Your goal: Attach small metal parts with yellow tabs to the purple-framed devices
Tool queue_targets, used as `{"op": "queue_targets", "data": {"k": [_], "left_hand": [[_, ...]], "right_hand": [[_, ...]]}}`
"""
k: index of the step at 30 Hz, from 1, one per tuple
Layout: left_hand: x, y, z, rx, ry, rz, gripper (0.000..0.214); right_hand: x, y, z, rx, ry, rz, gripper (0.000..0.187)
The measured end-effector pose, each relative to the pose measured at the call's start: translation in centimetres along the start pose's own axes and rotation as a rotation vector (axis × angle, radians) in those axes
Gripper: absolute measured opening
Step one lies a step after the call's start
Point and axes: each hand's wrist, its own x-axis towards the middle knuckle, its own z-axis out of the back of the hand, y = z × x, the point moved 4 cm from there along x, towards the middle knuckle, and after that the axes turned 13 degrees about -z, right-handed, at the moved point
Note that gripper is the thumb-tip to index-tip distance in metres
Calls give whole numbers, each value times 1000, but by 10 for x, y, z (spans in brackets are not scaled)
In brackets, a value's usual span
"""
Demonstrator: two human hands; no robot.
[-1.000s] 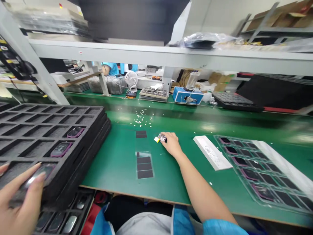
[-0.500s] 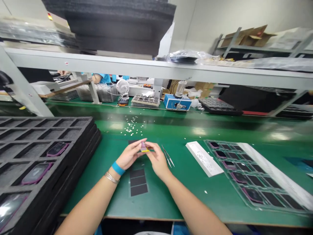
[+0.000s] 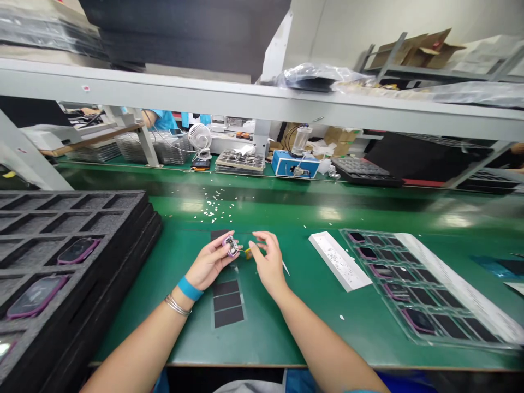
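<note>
My left hand (image 3: 208, 265) grips a small purple watch case (image 3: 230, 245) between thumb and fingers, tilted so its inner parts show. A yellow flexible strip (image 3: 248, 253) sticks out from the case's right side. Close to that strip is my right hand (image 3: 268, 262), its fingers curved and apart, with nothing visibly gripped; whether the thumb touches the strip is unclear. Tweezers (image 3: 286, 268) lie just right of my right hand, mostly hidden by it. Beneath my hands, a strip of black rectangular pieces (image 3: 228, 301) lies on the green mat (image 3: 286, 333).
A stacked black foam tray (image 3: 98, 218) at left holds purple-rimmed watch cases. At right stand a white shallow box (image 3: 339, 262) with small bits and a clear tray (image 3: 409, 338) of watch parts. White scraps (image 3: 215, 204) are scattered ahead. A shelf beam (image 3: 245, 101) crosses above.
The watch case has turned so its inside faces me. My right hand has moved away from it to the right, leaving a gap where the yellow strip shows. The view has shifted slightly.
</note>
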Motion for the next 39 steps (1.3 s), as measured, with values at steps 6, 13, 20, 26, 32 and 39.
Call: {"op": "queue_targets", "data": {"k": [6,13,20,26,32,39], "left_hand": [[-1,-7,-3,104,111,-57,54],[0,-6,1,196,153,-71,55],[1,-8,3,232,185,-97,52],[1,-7,2,221,174,-97,50],[-1,-4,2,181,112,-71,52],[-2,-1,4,184,58,-4,51]], "right_hand": [[-5,10,-8,-34,195,62,6],[-9,12,-12,-4,234,71,4],[-10,13,-12,18,226,76,5],[-8,12,-11,9,225,53,2],[-9,14,-9,-107,212,102,4],[2,29,4,-274,187,206,5]]}}
